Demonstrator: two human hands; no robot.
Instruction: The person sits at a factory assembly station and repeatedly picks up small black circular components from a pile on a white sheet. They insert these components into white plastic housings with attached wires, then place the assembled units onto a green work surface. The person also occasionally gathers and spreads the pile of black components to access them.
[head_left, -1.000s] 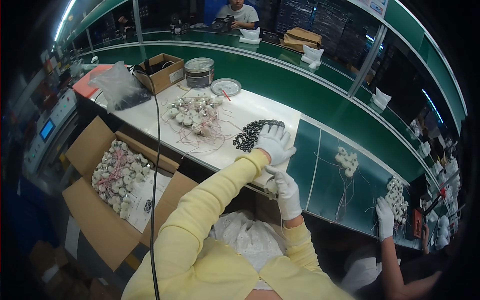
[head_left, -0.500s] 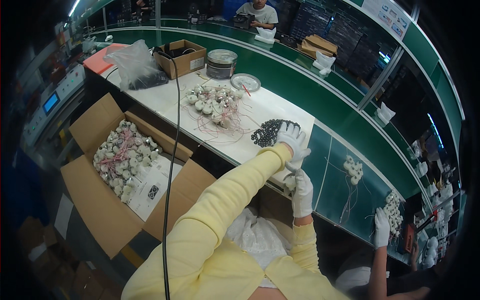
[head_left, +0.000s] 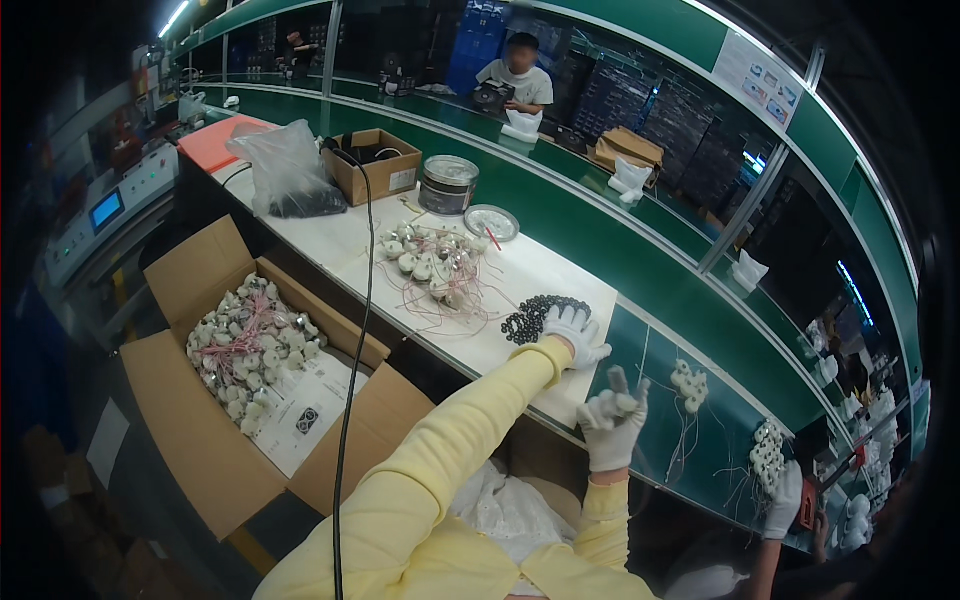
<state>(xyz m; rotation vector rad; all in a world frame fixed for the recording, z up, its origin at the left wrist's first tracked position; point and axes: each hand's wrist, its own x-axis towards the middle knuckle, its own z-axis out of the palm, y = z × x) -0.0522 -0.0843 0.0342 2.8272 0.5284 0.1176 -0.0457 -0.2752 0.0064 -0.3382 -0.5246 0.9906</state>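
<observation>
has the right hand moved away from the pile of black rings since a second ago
Yes. The right hand has pulled back from the pile of black rings, toward the person and rightward; the left hand remains beside it.

Single head-worn fisheye view, looking steeply down and forward over the white worktable (head_left: pixel 340 235), edges bending rimward.

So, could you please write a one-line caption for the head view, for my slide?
A gloved left hand reaches a pile of dark rings while the gloved right hand holds a small grey part.
</observation>
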